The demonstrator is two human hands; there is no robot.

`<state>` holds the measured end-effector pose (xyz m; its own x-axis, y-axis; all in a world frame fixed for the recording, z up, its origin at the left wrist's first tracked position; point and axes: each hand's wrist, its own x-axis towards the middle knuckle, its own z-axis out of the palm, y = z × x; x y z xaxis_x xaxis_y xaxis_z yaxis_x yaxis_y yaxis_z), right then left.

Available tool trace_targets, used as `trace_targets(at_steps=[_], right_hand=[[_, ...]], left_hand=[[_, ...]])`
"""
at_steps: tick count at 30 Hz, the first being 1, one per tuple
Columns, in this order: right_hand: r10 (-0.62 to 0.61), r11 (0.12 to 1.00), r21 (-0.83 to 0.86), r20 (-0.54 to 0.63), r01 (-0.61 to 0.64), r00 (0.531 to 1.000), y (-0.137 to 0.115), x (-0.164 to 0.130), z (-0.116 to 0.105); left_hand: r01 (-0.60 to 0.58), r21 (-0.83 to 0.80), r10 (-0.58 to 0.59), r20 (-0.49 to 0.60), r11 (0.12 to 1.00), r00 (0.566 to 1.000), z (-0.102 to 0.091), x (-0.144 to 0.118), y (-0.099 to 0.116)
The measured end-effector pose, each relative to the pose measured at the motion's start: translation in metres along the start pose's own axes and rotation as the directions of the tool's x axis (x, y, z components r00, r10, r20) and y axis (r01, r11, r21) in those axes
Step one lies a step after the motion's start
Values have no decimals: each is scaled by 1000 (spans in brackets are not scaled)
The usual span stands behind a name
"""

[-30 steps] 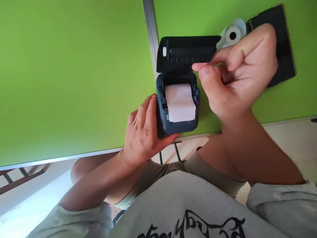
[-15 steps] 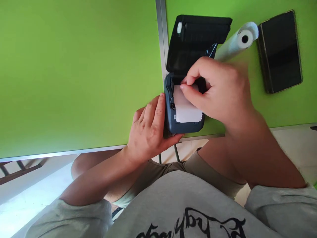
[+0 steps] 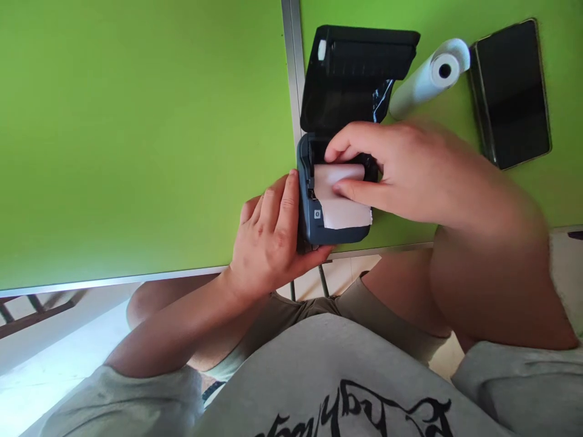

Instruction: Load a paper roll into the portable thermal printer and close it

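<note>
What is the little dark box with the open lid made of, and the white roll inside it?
The small dark grey printer box looks like matte moulded plastic, with smooth rounded corners. The white roll looks like thin paper: its loose end hangs flat with a slightly ragged edge.

A spare paper roll [image 3: 428, 77] lies beside a dark phone [image 3: 510, 91] on the green table [image 3: 136, 133].

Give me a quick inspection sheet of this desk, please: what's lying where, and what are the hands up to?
Surface: green table, with a metal strip running across it.
Job's things: small printer at the near edge, lid open; white paper roll inside.
Clutter: spare paper roll; dark phone beside it.
Grips: left hand steadies the printer's side; right hand pinches the paper roll.
Cables: nothing seen.
Surroundings: pale floor, person's lap below.
</note>
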<state>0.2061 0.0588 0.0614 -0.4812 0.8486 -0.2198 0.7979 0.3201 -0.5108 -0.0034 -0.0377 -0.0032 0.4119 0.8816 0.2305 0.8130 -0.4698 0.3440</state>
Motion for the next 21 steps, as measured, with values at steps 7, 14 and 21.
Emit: trace_targets(at_steps=[7,14,21], right_hand=[[-45,911,406,-82,74,996,3,-3,-1],[119,423,900,-168,103,979,15,-1,-10],[290,546,816,-398,191,870,22,3,14]], left_hand=[[8,-19,-7,30,1000,1000,0,0,-1],[8,-19,-8,22,1000,1000,-1,-1,-2],[4,-20,-3,25,1000,1000,-2,1,-2]])
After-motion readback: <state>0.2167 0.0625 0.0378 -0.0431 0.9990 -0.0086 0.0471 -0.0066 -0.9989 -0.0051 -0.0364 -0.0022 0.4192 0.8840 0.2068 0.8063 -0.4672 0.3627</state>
